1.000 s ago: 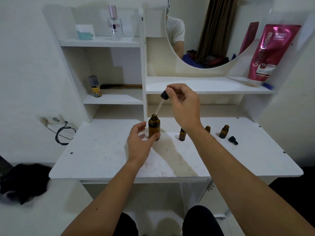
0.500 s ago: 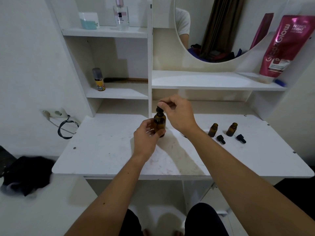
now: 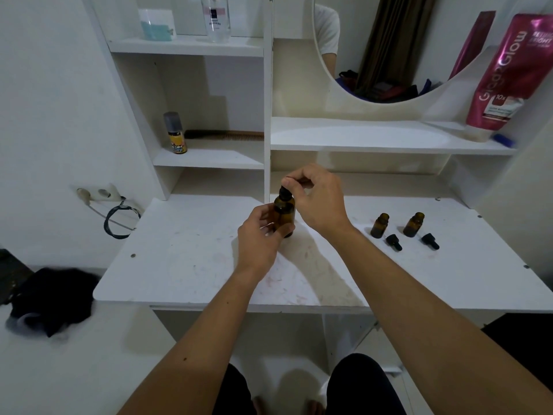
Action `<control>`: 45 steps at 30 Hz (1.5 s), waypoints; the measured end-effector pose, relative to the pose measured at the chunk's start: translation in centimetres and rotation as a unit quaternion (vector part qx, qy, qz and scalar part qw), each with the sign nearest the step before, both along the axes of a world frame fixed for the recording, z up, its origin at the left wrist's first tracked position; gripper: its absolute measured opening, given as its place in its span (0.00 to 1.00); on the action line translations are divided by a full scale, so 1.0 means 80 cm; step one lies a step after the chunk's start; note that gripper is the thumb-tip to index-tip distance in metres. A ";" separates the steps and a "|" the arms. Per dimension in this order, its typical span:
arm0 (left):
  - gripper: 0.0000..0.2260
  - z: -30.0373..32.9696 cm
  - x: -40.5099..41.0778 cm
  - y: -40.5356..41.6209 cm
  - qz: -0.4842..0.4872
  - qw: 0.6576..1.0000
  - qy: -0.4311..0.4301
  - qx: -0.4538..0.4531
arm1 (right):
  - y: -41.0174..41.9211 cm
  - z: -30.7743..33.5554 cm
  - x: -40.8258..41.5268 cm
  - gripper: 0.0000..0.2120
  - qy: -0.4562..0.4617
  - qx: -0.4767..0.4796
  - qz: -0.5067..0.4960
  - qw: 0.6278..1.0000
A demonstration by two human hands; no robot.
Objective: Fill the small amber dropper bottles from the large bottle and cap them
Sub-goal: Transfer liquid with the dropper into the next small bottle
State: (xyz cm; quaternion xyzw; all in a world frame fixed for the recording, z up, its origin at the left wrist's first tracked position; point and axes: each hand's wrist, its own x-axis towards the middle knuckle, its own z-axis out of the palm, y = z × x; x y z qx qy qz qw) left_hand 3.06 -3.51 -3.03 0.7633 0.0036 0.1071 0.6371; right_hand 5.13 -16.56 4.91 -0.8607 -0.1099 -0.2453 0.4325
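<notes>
The large amber bottle (image 3: 285, 211) stands on the white table (image 3: 191, 250) near its middle. My left hand (image 3: 259, 238) grips its body from the left. My right hand (image 3: 317, 199) pinches the black dropper cap (image 3: 283, 191), which sits in the bottle's neck. To the right stand two small amber bottles, uncapped: one (image 3: 379, 225) and another (image 3: 414, 224). A black dropper cap lies in front of each, the left one (image 3: 393, 242) and the right one (image 3: 430, 240). A third small bottle seen before is hidden behind my right arm.
Shelves rise behind the table, holding a small spray can (image 3: 175, 133), a comb (image 3: 224, 135), a perfume bottle (image 3: 215, 16) and a pink pouch (image 3: 505, 70). A round mirror (image 3: 383, 46) hangs at the back. A wall socket with a cable (image 3: 119, 217) lies left.
My right hand lowered the dropper from above into the large bottle's neck and now holds its cap there. My left hand closed around the bottle. The camera shifted, moving the scene right.
</notes>
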 end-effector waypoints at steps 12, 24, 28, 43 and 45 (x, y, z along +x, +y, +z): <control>0.22 -0.004 -0.002 -0.001 0.024 0.998 -0.026 0.055 | -0.005 0.010 -0.006 0.06 0.009 0.037 0.014 0.999; 0.23 -0.001 -0.005 -0.003 0.026 0.998 -0.018 0.052 | -0.026 0.060 -0.021 0.08 -0.058 0.149 -0.018 0.987; 0.24 -0.001 -0.010 -0.004 0.031 0.999 -0.016 0.026 | -0.044 0.061 -0.029 0.08 -0.055 0.172 -0.027 0.983; 0.17 0.008 -0.091 -0.090 0.025 0.999 -0.016 -0.012 | -0.149 0.042 -0.083 0.06 -0.052 0.191 -0.085 0.977; 0.16 0.008 -0.092 -0.118 -0.018 1.000 -0.019 0.009 | -0.167 0.038 -0.087 0.06 -0.048 0.191 -0.105 0.975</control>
